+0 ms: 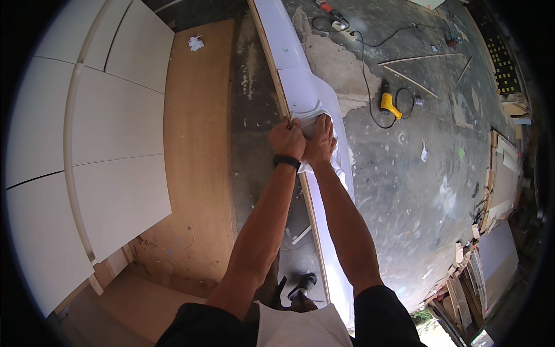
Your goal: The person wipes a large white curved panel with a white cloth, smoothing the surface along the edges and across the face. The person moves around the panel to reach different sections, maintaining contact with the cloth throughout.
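While both sets of fingers (295, 128) were clamped down hard, the person looked to be partway through peeling the white protective film (315, 115) off a long white panel (289, 52) standing on edge on the concrete floor (404, 173). The left hand (287, 139), black band at the wrist, was clenched into a fist right at the panel's wooden top edge, pinching something there, though what exactly I couldn't make out. The right hand (321, 141) sat touching it, closed around a bunched wad of the film where it lifted off the face of the panel.

My guess was the next move would need a steady pull along the panel's length, keeping the film low so it doesn't tear, with the panel braced so it doesn't tip.

Further out, white boards (115, 144) lay on a brown sheet (196, 173) to the left, and a yellow heat gun (388, 105) with its cord sat on the floor to the right.
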